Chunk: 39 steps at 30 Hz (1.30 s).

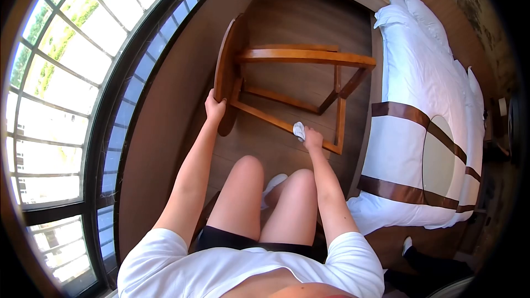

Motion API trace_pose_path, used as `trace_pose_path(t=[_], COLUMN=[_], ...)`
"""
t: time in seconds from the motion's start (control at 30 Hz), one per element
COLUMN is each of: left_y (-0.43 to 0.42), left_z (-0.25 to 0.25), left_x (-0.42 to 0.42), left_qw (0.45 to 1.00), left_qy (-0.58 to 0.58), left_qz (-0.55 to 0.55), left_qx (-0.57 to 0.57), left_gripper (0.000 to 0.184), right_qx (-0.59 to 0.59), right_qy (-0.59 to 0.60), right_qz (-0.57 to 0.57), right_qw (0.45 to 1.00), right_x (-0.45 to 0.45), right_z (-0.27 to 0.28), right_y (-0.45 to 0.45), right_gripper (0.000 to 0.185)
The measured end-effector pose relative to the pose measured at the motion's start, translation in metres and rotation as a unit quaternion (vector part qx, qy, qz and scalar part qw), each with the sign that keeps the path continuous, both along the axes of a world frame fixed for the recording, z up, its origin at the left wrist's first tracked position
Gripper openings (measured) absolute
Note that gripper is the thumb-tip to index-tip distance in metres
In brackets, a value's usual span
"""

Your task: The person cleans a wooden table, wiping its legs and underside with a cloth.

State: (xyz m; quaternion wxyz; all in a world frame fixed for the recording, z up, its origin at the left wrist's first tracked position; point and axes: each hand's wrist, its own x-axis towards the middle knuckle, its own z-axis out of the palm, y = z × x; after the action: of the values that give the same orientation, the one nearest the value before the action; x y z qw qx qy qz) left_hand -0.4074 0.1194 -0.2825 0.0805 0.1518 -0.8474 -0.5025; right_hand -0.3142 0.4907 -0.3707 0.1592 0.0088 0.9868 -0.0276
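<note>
A wooden table [224,69] lies tipped on its side on the floor in front of me, its round top upright at the left and its legs pointing right. My left hand [215,106] is closed around the edge of the tabletop. In my right hand [313,138] is a white cloth [299,131], pressed against the nearest wooden leg [270,118] close to its end. The fingers of the right hand are partly hidden behind the cloth and the leg.
A large gridded window [72,94] and a brown wall [171,94] run along my left. To the right stands a bed [397,143] with white bedding and brown bands. Another person's dark-clothed leg [428,265] shows at the lower right. Dark wooden floor [298,14] lies beyond the table.
</note>
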Motion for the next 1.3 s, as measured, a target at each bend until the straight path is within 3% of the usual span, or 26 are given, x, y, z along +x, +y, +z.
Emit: trace_pose_path(t=[0.4, 0.7, 1.0, 1.17, 1.23, 1.3], left_y=[0.009, 0.036, 0.049, 0.056, 0.061, 0.067], left_z=[0.011, 0.068, 0.062, 0.063, 0.066, 0.07], left_x=[0.016, 0.038, 0.045, 0.026, 0.016, 0.004], left_qw=[0.999, 0.984, 0.992, 0.988, 0.987, 0.986], left_qy=[-0.029, -0.134, -0.057, -0.071, -0.071, -0.083], left_qz=[-0.013, -0.017, 0.018, 0.029, 0.035, 0.034], left_qx=[-0.002, -0.116, -0.115, -0.133, -0.14, -0.14], left_gripper=[0.039, 0.04, 0.034, 0.034, 0.033, 0.032], right_qx=[-0.03, -0.037, -0.064, -0.061, -0.131, -0.113], right_qy=[-0.002, -0.047, -0.044, -0.048, -0.034, -0.02], right_qz=[0.061, 0.072, 0.063, 0.09, 0.075, 0.088], right_qw=[0.998, 0.996, 0.995, 0.993, 0.988, 0.989], right_x=[0.036, 0.057, 0.062, 0.041, 0.027, 0.015], right_z=[0.029, 0.074, 0.071, 0.049, 0.052, 0.071], right_y=[0.029, 0.056, 0.063, 0.056, 0.038, 0.005], right_gripper=[0.04, 0.044, 0.044, 0.048, 0.048, 0.049])
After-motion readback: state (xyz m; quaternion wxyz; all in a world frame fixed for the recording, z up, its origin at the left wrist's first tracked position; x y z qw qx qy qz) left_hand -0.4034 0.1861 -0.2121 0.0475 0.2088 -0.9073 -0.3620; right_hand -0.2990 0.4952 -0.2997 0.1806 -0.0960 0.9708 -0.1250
